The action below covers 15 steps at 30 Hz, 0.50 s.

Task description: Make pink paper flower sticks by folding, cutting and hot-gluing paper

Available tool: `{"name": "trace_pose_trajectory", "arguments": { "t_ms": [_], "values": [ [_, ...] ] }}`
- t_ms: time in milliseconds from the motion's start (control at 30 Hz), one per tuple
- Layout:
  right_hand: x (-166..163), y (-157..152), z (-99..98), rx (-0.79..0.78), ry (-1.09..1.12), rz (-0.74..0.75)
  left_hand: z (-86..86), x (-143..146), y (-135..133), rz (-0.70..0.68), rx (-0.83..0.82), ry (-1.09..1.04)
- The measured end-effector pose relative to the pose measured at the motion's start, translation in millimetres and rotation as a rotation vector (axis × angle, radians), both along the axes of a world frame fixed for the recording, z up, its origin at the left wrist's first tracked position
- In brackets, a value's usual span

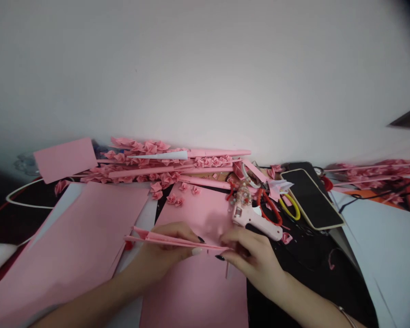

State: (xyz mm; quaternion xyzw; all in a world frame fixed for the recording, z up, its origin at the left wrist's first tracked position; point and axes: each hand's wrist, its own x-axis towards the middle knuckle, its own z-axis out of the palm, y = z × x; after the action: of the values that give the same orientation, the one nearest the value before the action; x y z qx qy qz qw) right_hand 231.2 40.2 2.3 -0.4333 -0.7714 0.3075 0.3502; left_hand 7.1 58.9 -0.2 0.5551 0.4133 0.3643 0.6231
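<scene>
My left hand and my right hand both pinch a long, thin rolled pink paper stick that lies almost level across them, its wider end pointing left. The hands hover over a pink paper sheet on the table. My right hand grips the narrow right end, just in front of a pink glue gun. Fingers of both hands are closed round the stick.
A larger pink sheet lies at left. Several small folded pink paper flowers and more rolled sticks pile along the wall. Red scissors, yellow scissors and a black phone lie at right.
</scene>
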Motion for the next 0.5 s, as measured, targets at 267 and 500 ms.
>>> {"name": "trace_pose_trajectory", "arguments": {
  "t_ms": [267, 500],
  "values": [
    [-1.5, -4.0, 6.3, 0.116, -0.209, 0.187, 2.9, 2.6, -2.7, -0.039, -0.038, 0.056],
    [-1.6, -5.4, 6.6, 0.299, -0.198, 0.175, 7.2, 4.4, -1.7, 0.020, -0.151, 0.093]
  ]
}}
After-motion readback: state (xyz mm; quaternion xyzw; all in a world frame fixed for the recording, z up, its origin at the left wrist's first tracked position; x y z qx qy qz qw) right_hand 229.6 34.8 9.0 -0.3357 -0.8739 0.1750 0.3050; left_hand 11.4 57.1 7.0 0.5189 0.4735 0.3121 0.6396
